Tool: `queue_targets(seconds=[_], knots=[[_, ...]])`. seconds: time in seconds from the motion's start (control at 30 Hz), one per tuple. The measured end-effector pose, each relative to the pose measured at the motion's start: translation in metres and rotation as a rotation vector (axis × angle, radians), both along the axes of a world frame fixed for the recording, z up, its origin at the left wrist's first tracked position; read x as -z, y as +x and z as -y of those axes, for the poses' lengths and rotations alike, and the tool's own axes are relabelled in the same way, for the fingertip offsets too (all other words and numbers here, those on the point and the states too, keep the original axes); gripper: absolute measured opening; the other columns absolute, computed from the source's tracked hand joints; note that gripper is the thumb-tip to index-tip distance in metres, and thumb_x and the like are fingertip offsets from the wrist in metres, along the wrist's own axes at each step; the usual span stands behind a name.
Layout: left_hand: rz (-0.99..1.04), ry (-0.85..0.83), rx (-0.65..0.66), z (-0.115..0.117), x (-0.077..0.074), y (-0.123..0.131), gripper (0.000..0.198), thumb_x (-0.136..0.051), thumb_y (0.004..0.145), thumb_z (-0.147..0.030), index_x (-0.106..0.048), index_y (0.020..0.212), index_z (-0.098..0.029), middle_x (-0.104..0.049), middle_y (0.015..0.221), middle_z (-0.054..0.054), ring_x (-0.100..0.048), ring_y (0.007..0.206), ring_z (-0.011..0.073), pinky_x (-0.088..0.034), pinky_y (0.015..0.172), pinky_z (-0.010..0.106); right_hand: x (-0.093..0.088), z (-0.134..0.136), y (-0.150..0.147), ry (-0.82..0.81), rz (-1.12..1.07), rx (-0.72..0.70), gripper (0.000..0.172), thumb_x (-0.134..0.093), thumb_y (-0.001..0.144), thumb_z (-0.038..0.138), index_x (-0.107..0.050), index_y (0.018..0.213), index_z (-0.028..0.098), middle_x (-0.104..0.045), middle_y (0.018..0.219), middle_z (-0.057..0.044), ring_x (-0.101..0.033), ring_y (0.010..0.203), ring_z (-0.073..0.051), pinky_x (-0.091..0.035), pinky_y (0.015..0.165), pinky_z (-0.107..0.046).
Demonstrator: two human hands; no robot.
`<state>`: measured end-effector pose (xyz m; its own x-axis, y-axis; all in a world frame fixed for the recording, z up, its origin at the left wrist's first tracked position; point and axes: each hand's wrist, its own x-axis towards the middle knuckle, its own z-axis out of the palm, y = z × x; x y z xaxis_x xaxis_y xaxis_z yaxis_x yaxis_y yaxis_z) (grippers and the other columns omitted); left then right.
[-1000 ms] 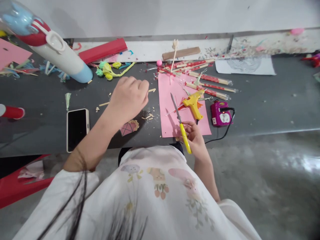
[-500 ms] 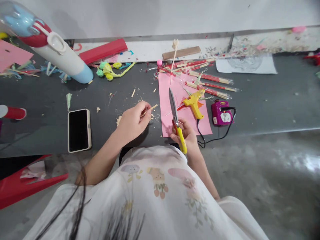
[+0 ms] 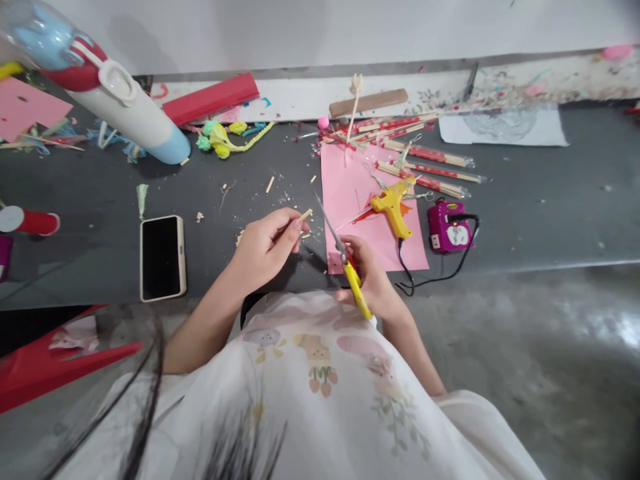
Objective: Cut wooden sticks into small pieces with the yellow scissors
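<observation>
Between the thumb and fingers of my left hand is a short wooden stick, its end pointing up to the right. My right hand is closed on scissors with yellow and red handles; their blades look together and point up and left, apart from the stick. Wood chips lie around and partly under my left hand. Close by my right hand is a pink sheet of paper, on which rests a yellow glue gun.
A phone and a tall bottle stand to the left. Wrapped chopsticks lie at the back. A purple box with a black cord is on the right, near the table's front edge. A red spool lies far left.
The scissors in my right hand have swung left, their tips now nearer the stick. My left hand has turned the stick slightly and shifted little. The view has moved a bit.
</observation>
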<state>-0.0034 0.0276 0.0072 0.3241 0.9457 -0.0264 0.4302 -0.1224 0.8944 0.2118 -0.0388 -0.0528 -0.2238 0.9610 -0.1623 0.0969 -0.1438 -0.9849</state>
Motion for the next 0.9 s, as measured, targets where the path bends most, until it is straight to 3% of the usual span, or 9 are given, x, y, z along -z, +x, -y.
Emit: queue_targets(seconds=[0.1,0.33,0.57,0.9], knots=[[0.013,0.010,-0.001,0.000,0.000,0.001,0.032,-0.044,0.097,-0.045,-0.061,0.094,-0.019,-0.058,0.062,-0.003,-0.055,0.057,0.0090,-0.042,0.055,0.021,-0.004,0.001,-0.003,0.021,0.051,-0.059,0.091,-0.085,0.062,0.045,-0.035,0.137,0.031,-0.052,0.118,-0.005,-0.055,0.101,-0.021,-0.046,0.090,-0.034],[-0.001,0.038,-0.003,0.000,0.003,0.000,0.028,-0.044,0.097,-0.041,-0.062,0.097,-0.020,-0.057,0.059,-0.004,-0.055,0.057,0.0091,-0.042,0.057,0.021,-0.009,-0.001,-0.006,0.024,0.155,-0.062,0.090,-0.084,0.064,0.045,-0.036,0.137,0.026,-0.053,0.114,-0.007,-0.055,0.098,-0.023,-0.047,0.085,-0.034],[-0.070,0.051,0.009,-0.001,0.006,-0.004,0.032,-0.043,0.097,-0.039,-0.054,0.075,-0.019,-0.056,0.058,-0.004,-0.052,0.053,0.0081,-0.040,0.054,0.022,-0.014,-0.006,-0.008,0.020,0.234,-0.091,0.089,-0.082,0.065,0.046,-0.036,0.138,0.023,-0.056,0.115,-0.009,-0.056,0.099,-0.024,-0.048,0.088,-0.035],[-0.069,0.023,-0.015,-0.001,0.008,-0.004,0.031,-0.045,0.097,-0.039,-0.053,0.074,-0.019,-0.056,0.057,-0.004,-0.051,0.051,0.0078,-0.040,0.052,0.021,-0.020,-0.008,-0.007,0.009,0.322,-0.123,0.088,-0.079,0.066,0.046,-0.037,0.138,0.019,-0.058,0.114,-0.010,-0.058,0.094,-0.023,-0.049,0.085,-0.036]])
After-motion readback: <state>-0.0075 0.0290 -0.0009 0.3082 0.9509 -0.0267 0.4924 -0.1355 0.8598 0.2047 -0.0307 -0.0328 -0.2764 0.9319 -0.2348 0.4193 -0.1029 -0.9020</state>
